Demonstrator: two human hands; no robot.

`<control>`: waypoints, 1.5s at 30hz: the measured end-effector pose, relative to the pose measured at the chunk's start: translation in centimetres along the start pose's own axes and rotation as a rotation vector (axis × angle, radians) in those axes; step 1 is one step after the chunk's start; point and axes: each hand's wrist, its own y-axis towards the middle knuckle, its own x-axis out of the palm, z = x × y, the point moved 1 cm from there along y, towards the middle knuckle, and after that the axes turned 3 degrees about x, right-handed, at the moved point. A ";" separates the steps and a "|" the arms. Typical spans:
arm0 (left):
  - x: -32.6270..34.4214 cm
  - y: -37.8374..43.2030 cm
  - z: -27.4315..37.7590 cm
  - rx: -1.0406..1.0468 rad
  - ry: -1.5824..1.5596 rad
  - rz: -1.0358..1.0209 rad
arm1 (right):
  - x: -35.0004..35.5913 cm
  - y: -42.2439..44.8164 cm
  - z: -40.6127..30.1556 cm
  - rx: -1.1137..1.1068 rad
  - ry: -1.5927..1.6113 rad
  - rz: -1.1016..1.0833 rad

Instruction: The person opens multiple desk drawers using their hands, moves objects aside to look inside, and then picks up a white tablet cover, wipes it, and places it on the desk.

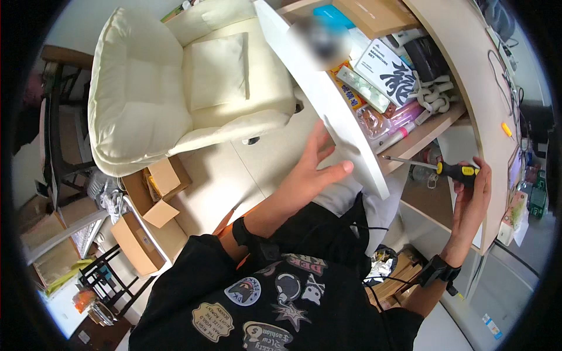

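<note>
My right hand (474,193) grips a screwdriver by its black and yellow handle (459,172). The bare metal shaft (408,162) points left, its tip close to the near end of a pulled-out drawer. Spread fingers and an extended thumb show on my left hand (314,169), which holds nothing. It is at the outer face of the white drawer front (347,127); whether the fingertips touch it I cannot tell. Inside the drawer lie a white manicure set box (386,72), a pale green box (363,90), a white and pink tube (396,137) and a knotted white ornament (434,96).
A cream padded chair (145,87) stands beyond the drawer, left of it. Opened cardboard boxes (160,184) are at the left. On the desktop (465,57) lie cables and a small yellow-handled tool (506,129). A lined bin (384,263) sits below, between my arms.
</note>
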 end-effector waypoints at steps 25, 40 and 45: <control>-1.5 4.8 4.1 -0.032 0.110 0.615 | 7.1 6.5 0.0 -0.108 -0.563 -0.175; -1.0 4.2 3.7 -0.049 0.100 0.601 | 8.4 7.7 1.2 0.009 -0.577 -0.197; -0.7 4.1 4.3 -0.103 0.189 0.639 | 8.2 9.2 0.2 0.149 -0.691 -0.272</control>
